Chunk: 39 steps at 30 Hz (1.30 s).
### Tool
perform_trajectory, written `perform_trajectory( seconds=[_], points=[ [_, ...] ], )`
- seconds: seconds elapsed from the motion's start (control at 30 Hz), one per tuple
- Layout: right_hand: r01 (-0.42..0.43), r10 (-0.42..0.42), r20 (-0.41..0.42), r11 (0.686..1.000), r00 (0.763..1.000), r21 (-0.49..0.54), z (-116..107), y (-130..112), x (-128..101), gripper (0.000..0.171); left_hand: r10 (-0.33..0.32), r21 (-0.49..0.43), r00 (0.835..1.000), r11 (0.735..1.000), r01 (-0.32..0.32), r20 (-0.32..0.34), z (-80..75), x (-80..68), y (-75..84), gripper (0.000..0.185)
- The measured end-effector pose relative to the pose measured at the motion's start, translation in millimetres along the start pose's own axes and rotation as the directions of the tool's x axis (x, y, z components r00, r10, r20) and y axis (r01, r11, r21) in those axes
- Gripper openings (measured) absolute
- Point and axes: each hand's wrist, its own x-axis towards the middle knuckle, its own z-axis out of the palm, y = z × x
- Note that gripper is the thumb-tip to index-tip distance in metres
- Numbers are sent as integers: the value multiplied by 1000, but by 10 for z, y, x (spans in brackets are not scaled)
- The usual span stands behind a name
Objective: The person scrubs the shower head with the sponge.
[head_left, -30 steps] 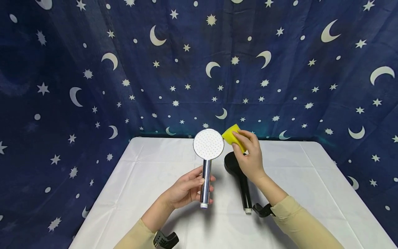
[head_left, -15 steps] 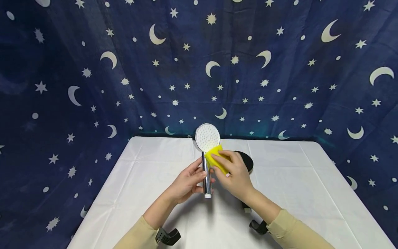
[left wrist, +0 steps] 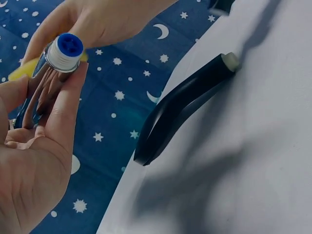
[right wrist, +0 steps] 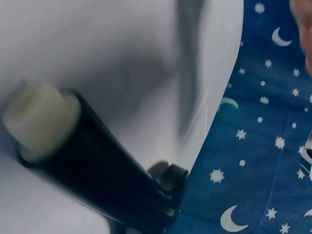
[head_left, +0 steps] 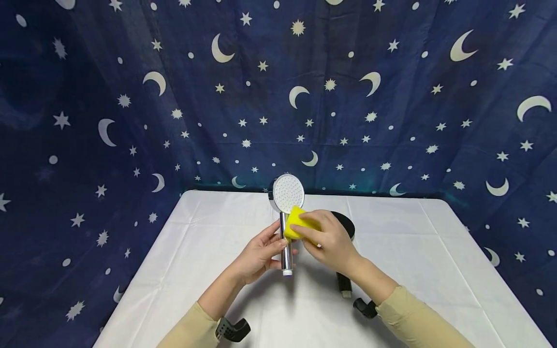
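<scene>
Against chrome shower head [head_left: 286,193] neck: sponge [head_left: 295,223], right-hand [head_left: 330,241] held.

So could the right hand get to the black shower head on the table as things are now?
Probably not at once. The right hand grips the yellow sponge against the chrome shower head. The black shower head lies just beneath it on the table, uncovered, so nothing else blocks it.

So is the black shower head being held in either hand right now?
No, the black shower head lies on the white table, while the left hand grips the chrome shower head.
</scene>
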Motion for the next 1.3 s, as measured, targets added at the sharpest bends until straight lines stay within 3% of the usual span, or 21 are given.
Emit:
perform_trajectory(
  seconds=[0.07,0.23,0.3,0.5,0.73,0.9,1.07,1.17,1.3],
  points=[
    [13,-14,-11,998,1000,-67,-1,98,24,31,-17,-3,1000,1000,17,9,23,-6,-14,67],
    [-144,138,-51,979,989,-141,-10,215,7,39,-38,-4,999,999,39,29,63,-14,-36,69],
    [-168,165,-40,979,986,-116,8,188,-26,40,-30,-2,999,1000,30,25,62,-15,-37,68],
    [-134,134,-10,991,991,3,71,-9,-126,33,-3,1,1000,1000,3,8,21,-9,-32,67],
    [-164,161,34,979,986,121,33,-191,-163,35,46,-40,999,998,-45,22,-42,12,-26,65],
    [-42,39,21,990,999,134,0,-203,-149,33,26,-48,1000,999,-25,4,-71,-15,-26,67],
    [119,-119,20,993,993,14,-16,-46,-54,28,-50,16,999,999,50,10,-27,-24,-54,69],
    [210,-205,65,975,977,-78,-28,58,38,27,-74,79,997,994,75,-18,35,-13,-63,68],
    [310,-286,140,926,948,-214,-65,130,178,27,-71,163,993,983,85,-90,111,2,-47,67]
  ],
)
